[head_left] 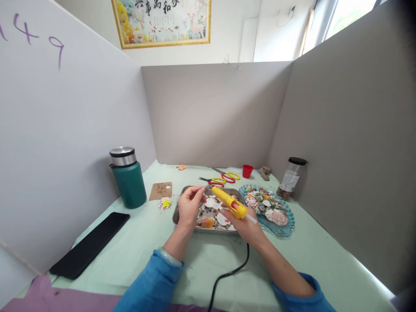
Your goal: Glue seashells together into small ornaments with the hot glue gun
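Note:
My right hand [247, 227] is closed around a yellow glue gun [229, 202], its nozzle pointing up and left over a metal tray [177, 213] filled with seashells. Its black cord [227, 273] trails toward me across the table. My left hand [189, 207] hovers over the tray's left side, thumb and fingers pinched together near the gun's tip on something too small to make out.
A blue glass dish [286, 227] of shells sits right of the tray. Behind lie two scissors [224, 177], a red cup [247, 170] and a jar [290, 177]. A green flask [128, 177], cardboard tag [160, 190] and black phone [91, 243] are left. Partition walls enclose three sides.

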A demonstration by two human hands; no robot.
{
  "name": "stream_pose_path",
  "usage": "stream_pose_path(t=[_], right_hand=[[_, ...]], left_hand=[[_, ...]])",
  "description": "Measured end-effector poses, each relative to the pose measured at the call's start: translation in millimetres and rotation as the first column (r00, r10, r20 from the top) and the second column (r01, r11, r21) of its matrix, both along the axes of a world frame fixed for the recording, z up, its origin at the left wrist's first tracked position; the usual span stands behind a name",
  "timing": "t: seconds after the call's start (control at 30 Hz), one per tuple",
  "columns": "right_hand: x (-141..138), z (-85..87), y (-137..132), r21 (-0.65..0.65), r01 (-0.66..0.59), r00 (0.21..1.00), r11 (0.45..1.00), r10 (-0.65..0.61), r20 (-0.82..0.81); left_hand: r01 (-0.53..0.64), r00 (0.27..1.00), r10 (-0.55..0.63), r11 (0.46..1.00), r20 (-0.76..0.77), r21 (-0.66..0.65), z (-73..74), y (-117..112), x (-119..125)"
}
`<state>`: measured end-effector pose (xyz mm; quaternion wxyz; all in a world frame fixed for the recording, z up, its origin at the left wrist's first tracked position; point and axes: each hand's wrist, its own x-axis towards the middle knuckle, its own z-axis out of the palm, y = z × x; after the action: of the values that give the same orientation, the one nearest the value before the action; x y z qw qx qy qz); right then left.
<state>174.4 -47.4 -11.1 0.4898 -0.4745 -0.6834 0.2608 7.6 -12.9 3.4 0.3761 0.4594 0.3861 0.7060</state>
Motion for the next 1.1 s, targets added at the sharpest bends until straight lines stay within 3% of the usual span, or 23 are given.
stream_pose_path(t=[0.5, 1.1], right_hand=[[0.0, -0.9, -0.8, 0.014, -0.016, 1.0, 1.0, 0.016, -0.024], [0.4, -5.5, 1.0, 0.06, -0.027, 1.0, 0.998, 0.027, 0.008]], left_hand=[[-0.088, 0.984, 0.101, 0.992, -0.148, 0.092, -6.7, 0.0, -1.0], [-0.108, 0.985, 0.118, 0.991, -0.127, 0.081, -5.2, -1.0, -1.7]])
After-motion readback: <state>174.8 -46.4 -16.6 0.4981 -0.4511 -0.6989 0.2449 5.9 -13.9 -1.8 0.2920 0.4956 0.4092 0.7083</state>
